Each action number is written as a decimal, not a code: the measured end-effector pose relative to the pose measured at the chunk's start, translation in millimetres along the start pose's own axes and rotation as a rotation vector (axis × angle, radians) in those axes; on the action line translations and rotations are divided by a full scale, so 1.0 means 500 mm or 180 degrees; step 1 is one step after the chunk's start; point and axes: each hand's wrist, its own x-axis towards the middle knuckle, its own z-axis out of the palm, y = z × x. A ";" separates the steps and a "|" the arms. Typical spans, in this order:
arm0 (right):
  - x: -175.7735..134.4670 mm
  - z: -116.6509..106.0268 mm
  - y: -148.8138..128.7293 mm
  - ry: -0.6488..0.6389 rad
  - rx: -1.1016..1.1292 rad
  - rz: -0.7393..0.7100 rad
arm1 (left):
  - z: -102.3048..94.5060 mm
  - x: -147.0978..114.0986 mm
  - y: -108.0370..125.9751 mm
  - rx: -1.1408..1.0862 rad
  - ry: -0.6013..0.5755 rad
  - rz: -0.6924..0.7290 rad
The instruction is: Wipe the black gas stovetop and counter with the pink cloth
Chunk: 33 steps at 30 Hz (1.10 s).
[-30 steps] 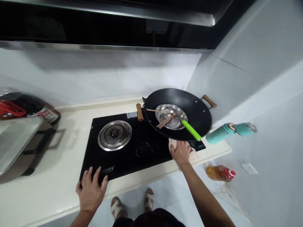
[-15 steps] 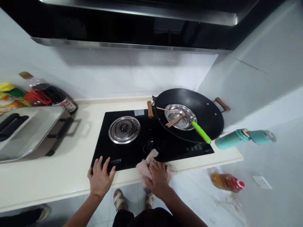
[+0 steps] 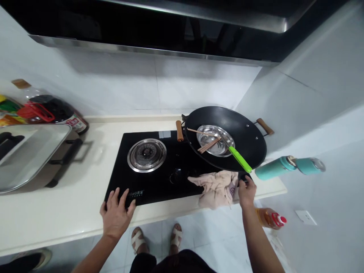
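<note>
My left hand lies with fingers spread over the front left corner of the black cooktop. At the cooktop's front right corner is my right hand, its thumb and fingers apart and bent over the edge. A crumpled pale pink cloth lies just left of the right hand, partly on the cooktop and partly on the counter's front edge. Behind the cloth stands a black wok with wooden handles. Inside the wok are a metal bowl, several chopsticks and a utensil with a green handle.
A turquoise flask lies near the right wall, beside a turquoise cup. At left stand a lidded electric pan and a dark sauce bottle. An oil bottle is below the counter. The range hood overhangs the back.
My right hand has let go of the cloth and moved right to the cooktop's corner. The cloth now lies spread further right. My left hand stays on its corner.
</note>
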 end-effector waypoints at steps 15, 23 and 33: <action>-0.039 0.153 -0.021 -0.0773 -0.1074 -0.1508 | -0.001 -0.002 0.000 0.0036 -0.0006 0.0061; -0.043 0.147 -0.030 -0.1588 -0.0292 -0.2320 | 0.007 -0.012 -0.011 0.0043 -0.0059 0.0048; 0.025 0.272 -0.140 -0.2381 -0.0158 -0.2084 | 0.009 -0.023 -0.017 0.0073 -0.0227 -0.0072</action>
